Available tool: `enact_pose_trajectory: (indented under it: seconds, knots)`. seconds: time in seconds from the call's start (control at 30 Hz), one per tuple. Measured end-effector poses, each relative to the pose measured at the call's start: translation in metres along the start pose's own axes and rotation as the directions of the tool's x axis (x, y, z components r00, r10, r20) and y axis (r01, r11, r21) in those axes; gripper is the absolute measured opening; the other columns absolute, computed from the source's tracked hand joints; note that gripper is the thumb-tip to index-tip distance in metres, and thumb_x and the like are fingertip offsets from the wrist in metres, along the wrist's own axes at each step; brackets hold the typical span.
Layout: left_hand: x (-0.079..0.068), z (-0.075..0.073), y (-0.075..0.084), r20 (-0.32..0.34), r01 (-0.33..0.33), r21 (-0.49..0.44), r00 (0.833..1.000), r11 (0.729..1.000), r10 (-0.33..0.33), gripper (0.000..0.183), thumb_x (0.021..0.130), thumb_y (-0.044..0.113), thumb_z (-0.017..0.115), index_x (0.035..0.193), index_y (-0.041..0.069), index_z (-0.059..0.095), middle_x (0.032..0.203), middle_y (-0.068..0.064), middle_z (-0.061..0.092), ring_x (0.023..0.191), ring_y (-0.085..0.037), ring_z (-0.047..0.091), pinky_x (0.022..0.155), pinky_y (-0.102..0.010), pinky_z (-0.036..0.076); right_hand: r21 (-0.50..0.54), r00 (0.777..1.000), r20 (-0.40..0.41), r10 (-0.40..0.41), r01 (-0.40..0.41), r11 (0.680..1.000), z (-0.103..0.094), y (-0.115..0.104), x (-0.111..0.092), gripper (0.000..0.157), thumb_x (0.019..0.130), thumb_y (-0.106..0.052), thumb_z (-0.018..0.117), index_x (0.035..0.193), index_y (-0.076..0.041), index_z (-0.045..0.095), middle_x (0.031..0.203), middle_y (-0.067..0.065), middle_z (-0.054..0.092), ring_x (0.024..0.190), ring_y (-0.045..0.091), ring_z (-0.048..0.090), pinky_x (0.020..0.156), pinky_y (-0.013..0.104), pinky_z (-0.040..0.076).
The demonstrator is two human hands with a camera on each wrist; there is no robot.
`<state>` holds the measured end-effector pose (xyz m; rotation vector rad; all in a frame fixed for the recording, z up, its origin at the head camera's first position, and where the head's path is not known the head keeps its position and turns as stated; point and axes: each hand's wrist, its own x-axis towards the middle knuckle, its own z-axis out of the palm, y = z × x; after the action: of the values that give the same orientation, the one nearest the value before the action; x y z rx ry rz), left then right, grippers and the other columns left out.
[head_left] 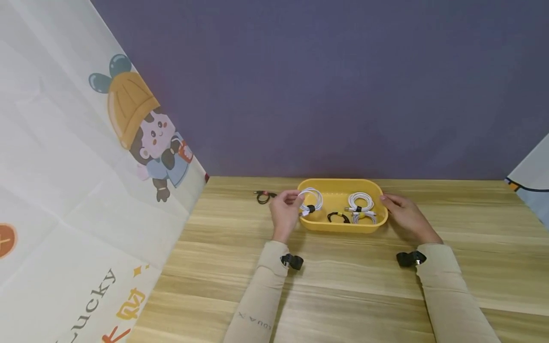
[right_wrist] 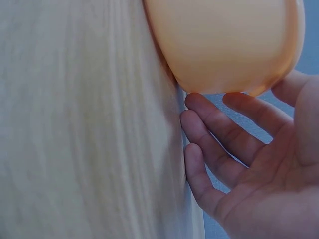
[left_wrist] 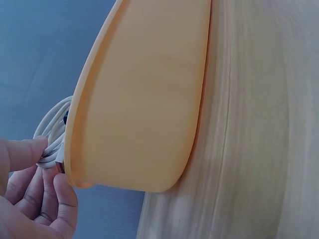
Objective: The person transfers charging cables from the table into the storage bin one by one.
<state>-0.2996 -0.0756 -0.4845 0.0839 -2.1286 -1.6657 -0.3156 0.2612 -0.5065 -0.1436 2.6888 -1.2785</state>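
1. Beige long sleeves (head_left: 262,295), nearest the camera, cover both forearms; 1 small black device (head_left: 292,261) sits at the left wrist, another (head_left: 411,258) at the right.
2. Left hand (head_left: 285,214): thumb and fingertips pinch a white coiled cable with a black strap (left_wrist: 54,130), held at the left end of a yellow oval plastic tray (head_left: 339,228).
3. Right hand (head_left: 405,216): thumb at the tray's rim, at least 2 fingertips against the outside of its right end, the fingers slightly bent and spread.
4. Inside the tray lie 3 more coils: a second white cable (head_left: 371,202), a grey cable with a yellow strap (head_left: 356,218) just in front of it, and a thin black cable with a yellow tie (head_left: 331,216) beside the grey one.
5. Left of the tray, 1 black cable with a reddish tie (head_left: 259,199) lies on the wood-grain tabletop (head_left: 343,286), near the left hand.
6. Behind stands a grey-blue panel (head_left: 326,85).
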Motion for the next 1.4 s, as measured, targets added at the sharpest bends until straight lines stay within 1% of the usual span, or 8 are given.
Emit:
enact_pose_trajectory:
  seconds: [0.23,0.5,0.67,0.8,1.03,1.1,1.3,1.4]
  knots:
    - [0.001,0.007,0.002,0.035,-0.016,0.021,0.999,1.000,0.015,0.014,0.087,0.010,0.082,0.100,0.006,0.079,0.088,-0.009,0.077,0.076,-0.012,0.067,0.071,-0.024,0.060,0.003,1.000,-0.010,-0.006,0.006,1.000,0.000,0.000,-0.001,0.079,0.106,-0.061,0.033,0.157,0.000,0.036,0.160,0.030,0.034,0.147,0.055,0.027,0.116,0.072,0.028]
    - [0.009,0.012,0.011,0.100,-0.069,0.150,0.994,0.986,0.054,0.011,0.089,0.012,0.080,0.100,0.008,0.079,0.085,-0.006,0.076,0.074,-0.010,0.064,0.066,-0.022,0.056,0.014,1.000,-0.009,-0.016,0.017,1.000,0.001,0.001,0.000,0.079,0.106,-0.061,0.033,0.157,-0.001,0.036,0.159,0.029,0.036,0.147,0.055,0.029,0.116,0.072,0.029]
    - [0.016,0.018,0.012,0.164,-0.139,0.230,0.981,0.963,0.102,0.013,0.091,0.010,0.078,0.103,0.006,0.078,0.087,-0.007,0.076,0.078,-0.014,0.067,0.067,-0.021,0.056,0.019,1.000,-0.012,-0.024,0.024,1.000,0.000,0.000,0.000,0.077,0.107,-0.059,0.034,0.156,0.000,0.037,0.159,0.030,0.037,0.146,0.054,0.031,0.115,0.071,0.030]
    - [0.019,0.024,0.012,0.203,-0.181,0.293,0.971,0.939,0.124,0.011,0.091,0.011,0.078,0.101,0.008,0.079,0.087,-0.005,0.077,0.077,-0.014,0.067,0.066,-0.019,0.055,0.023,1.000,-0.014,-0.022,0.022,0.999,0.001,0.001,0.001,0.076,0.107,-0.058,0.034,0.156,0.000,0.037,0.158,0.031,0.038,0.146,0.054,0.031,0.115,0.071,0.030]
    - [0.021,0.029,0.012,0.247,-0.258,0.394,0.954,0.882,0.169,0.011,0.091,0.013,0.077,0.102,0.010,0.079,0.089,-0.003,0.078,0.074,-0.012,0.069,0.066,-0.017,0.054,0.028,1.000,0.002,-0.010,0.010,1.000,0.001,0.001,0.000,0.077,0.107,-0.059,0.033,0.158,-0.001,0.034,0.159,0.031,0.035,0.147,0.055,0.029,0.115,0.072,0.029]
    - [0.022,0.030,0.012,0.257,-0.261,0.412,0.952,0.873,0.164,0.011,0.092,0.015,0.077,0.103,0.011,0.079,0.089,-0.003,0.078,0.074,-0.012,0.070,0.066,-0.018,0.054,0.029,1.000,-0.002,-0.012,0.012,1.000,0.001,0.001,0.000,0.078,0.106,-0.060,0.033,0.158,-0.001,0.034,0.159,0.030,0.035,0.147,0.055,0.029,0.116,0.072,0.029]
    - [0.024,0.036,0.011,0.268,-0.239,0.432,0.955,0.870,0.129,0.011,0.093,0.016,0.076,0.103,0.013,0.079,0.089,-0.002,0.078,0.075,-0.011,0.068,0.066,-0.018,0.054,0.039,1.000,-0.017,-0.009,0.010,0.999,0.002,0.000,-0.002,0.080,0.105,-0.063,0.034,0.156,-0.001,0.038,0.159,0.029,0.038,0.147,0.053,0.030,0.117,0.071,0.028]
    - [0.024,0.039,0.010,0.273,-0.241,0.455,0.954,0.857,0.123,0.011,0.094,0.016,0.075,0.103,0.014,0.079,0.089,-0.001,0.078,0.076,-0.011,0.069,0.067,-0.019,0.054,0.041,1.000,-0.019,-0.012,0.013,0.999,0.002,0.001,-0.002,0.080,0.105,-0.062,0.034,0.156,-0.001,0.038,0.159,0.029,0.037,0.148,0.054,0.029,0.117,0.072,0.026]
